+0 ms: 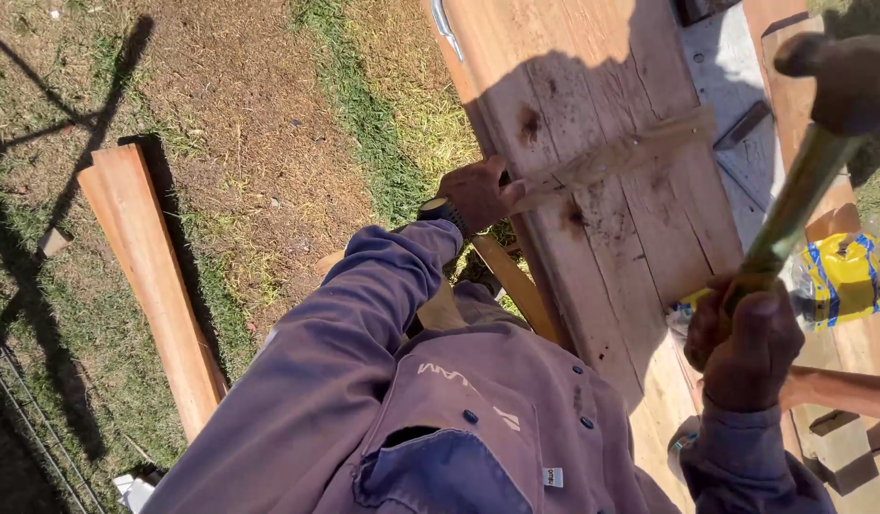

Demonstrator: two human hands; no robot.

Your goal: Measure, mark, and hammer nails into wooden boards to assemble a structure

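Two bare hands, a left hand [478,193] and a right hand [744,335]. One hammer with a dark head and greenish-yellow handle [801,190]. One thin pale wooden strip [616,157]. One wide reddish-brown wooden tabletop [602,247]. One long reddish plank on the grass [153,276]. One yellow and blue plastic packet [841,278].

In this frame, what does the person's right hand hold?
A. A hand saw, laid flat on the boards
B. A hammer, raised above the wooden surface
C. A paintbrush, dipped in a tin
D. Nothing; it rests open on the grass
B: the right hand is closed around the greenish handle of a hammer, whose dark head is lifted over the wooden boards, while the left hand steadies a thin wooden strip.
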